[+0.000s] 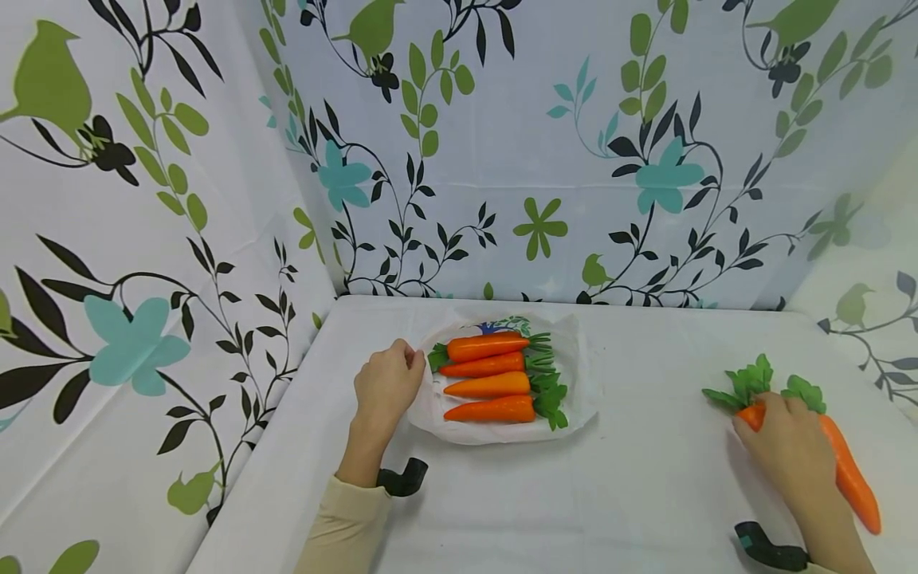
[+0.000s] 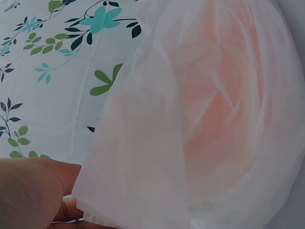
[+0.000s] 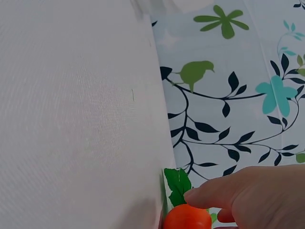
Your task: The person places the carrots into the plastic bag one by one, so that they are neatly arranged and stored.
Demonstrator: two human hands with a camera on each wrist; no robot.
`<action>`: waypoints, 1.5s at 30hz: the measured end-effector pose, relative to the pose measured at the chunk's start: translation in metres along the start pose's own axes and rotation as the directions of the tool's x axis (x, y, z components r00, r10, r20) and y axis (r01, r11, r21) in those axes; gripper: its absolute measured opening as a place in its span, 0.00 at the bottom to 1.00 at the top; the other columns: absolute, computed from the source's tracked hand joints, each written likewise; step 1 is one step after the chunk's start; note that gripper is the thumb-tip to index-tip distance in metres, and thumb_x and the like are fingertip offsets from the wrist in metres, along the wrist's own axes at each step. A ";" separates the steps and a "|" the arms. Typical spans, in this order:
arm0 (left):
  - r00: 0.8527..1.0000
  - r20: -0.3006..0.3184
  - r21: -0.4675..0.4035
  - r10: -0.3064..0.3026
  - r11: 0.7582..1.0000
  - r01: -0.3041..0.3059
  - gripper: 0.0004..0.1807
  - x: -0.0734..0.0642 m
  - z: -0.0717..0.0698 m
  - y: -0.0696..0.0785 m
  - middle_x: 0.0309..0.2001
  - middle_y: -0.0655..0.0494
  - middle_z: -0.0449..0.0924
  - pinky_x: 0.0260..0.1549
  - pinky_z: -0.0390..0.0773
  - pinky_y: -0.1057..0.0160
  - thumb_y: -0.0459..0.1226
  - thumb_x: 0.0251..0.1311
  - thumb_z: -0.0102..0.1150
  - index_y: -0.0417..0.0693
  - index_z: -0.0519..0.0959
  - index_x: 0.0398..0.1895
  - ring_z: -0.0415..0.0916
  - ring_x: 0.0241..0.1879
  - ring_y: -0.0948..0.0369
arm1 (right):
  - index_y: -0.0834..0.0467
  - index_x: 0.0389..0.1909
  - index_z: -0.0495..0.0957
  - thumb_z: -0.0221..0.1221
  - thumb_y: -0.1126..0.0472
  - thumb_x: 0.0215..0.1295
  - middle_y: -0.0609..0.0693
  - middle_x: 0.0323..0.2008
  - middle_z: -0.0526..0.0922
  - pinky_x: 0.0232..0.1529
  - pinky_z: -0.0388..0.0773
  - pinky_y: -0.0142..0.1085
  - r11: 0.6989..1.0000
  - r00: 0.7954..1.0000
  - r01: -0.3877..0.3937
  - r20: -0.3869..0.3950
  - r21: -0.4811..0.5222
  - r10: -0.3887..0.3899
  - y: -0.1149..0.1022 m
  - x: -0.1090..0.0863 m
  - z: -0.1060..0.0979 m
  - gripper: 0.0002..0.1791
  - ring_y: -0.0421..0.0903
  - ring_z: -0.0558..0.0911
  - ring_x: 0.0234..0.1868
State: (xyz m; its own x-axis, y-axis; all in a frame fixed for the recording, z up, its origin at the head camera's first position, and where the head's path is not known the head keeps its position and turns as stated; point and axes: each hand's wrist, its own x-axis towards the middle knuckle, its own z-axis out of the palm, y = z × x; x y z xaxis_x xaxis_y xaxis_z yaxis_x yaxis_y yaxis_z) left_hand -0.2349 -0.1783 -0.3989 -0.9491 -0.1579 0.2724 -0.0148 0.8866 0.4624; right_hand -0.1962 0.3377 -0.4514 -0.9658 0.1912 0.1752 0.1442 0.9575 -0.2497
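Note:
My left hand (image 1: 390, 384) pinches the left edge of a thin white plastic bag (image 1: 469, 432). Several orange carrots (image 1: 490, 409) with green tops lie side by side on the bag in the head view. Orange shows faintly through the bag's wall (image 2: 219, 114) in the left wrist view. At the far right, my right hand (image 1: 792, 446) grips a carrot (image 1: 751, 415) near its leafy end, thumb at the top; the hand hides most of it. Another carrot (image 1: 851, 474) lies along the outer side of that hand.
A white-covered table (image 1: 645, 383) lies under everything. Patterned cloth with leaves and birds (image 1: 473, 175) rises behind it and on both sides. Black straps (image 1: 404, 477) sit at both wrists.

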 end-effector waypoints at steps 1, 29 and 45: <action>1.000 0.001 0.000 0.000 1.000 0.000 0.14 0.000 0.000 0.000 0.23 0.52 0.79 0.19 0.71 0.61 0.45 0.69 0.54 0.45 0.79 0.32 0.73 0.20 0.56 | 0.78 0.54 0.68 0.63 0.58 0.60 0.80 0.50 0.66 0.44 0.70 0.67 1.000 1.000 -0.003 0.003 0.000 0.003 0.001 0.000 0.000 0.31 0.73 0.67 0.45; 1.000 0.009 -0.011 -0.007 1.000 0.007 0.14 0.000 -0.001 0.000 0.23 0.52 0.79 0.19 0.72 0.61 0.45 0.69 0.53 0.45 0.79 0.32 0.72 0.19 0.56 | 0.81 0.52 0.63 0.62 0.55 0.61 0.77 0.40 0.68 0.39 0.73 0.62 1.000 0.992 -0.007 0.125 -0.001 0.007 0.005 0.001 0.001 0.34 0.67 0.69 0.38; 1.000 0.009 -0.002 -0.007 1.000 0.007 0.14 0.001 0.000 0.000 0.24 0.51 0.80 0.20 0.73 0.60 0.45 0.69 0.53 0.44 0.80 0.34 0.73 0.20 0.56 | 0.80 0.60 0.62 0.62 0.52 0.64 0.80 0.52 0.64 0.50 0.69 0.71 0.998 0.990 0.006 0.143 0.063 -0.015 -0.006 0.002 -0.002 0.39 0.73 0.66 0.49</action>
State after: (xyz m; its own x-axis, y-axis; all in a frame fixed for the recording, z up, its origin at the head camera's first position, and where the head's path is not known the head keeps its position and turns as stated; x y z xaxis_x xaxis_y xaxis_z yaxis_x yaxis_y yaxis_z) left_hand -0.2353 -0.1786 -0.3983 -0.9517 -0.1607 0.2616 -0.0212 0.8845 0.4661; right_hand -0.1983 0.3332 -0.4475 -0.9887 0.1443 0.0406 0.1250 0.9432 -0.3079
